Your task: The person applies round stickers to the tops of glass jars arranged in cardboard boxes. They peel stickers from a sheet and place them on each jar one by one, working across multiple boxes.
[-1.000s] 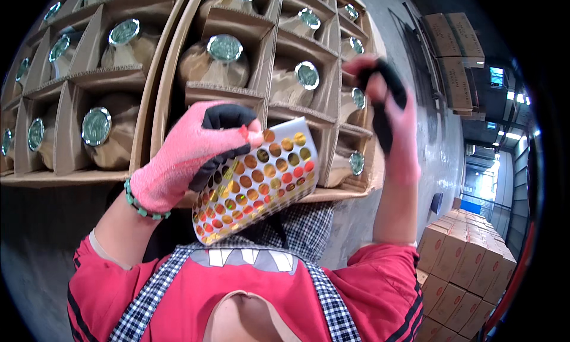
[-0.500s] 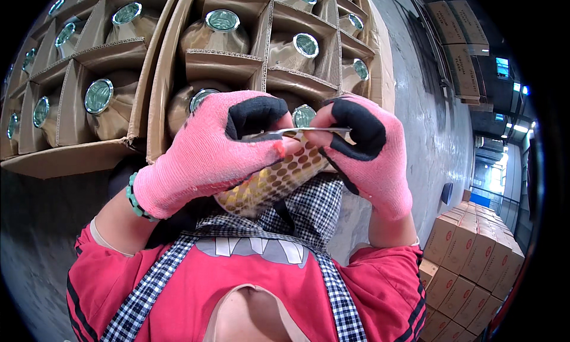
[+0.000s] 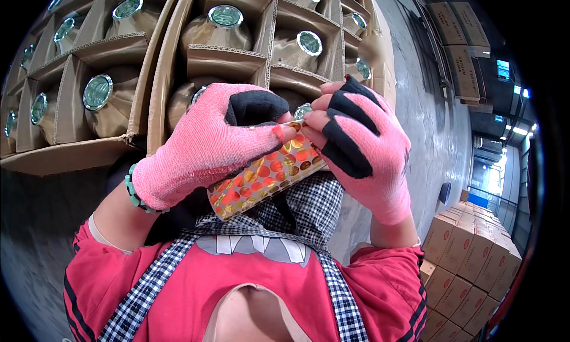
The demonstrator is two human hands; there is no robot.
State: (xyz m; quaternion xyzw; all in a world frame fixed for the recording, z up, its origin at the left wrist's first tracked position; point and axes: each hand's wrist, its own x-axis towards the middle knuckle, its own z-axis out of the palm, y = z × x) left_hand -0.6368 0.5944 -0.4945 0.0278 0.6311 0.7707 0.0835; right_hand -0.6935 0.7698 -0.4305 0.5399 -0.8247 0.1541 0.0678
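A sheet of shiny round gold-and-orange stickers slants in front of my chest. My left hand, in a pink glove with black fingertips, is closed on its upper edge in a thumb-and-finger pinch. At the sheet's upper right corner my right hand, gloved alike with bare fingertips showing, has its fingers bent together against the edge. Its thumb is mostly hidden. Beyond my hands, bronze glass flask liners with silvery rims stand in the compartments of an open carton. My hands partly cover the nearest ones.
Another divided carton of similar flask liners adjoins it on the left. A small blurred tan round thing shows over the carton's right side. Stacked boxes stand at lower right, with more boxes farther back on the grey floor.
My right hand has turned and its fingers have come together at the sheet's corner. The sheet has tilted, showing its dotted face more fully in orange and gold. My left hand keeps its pinch.
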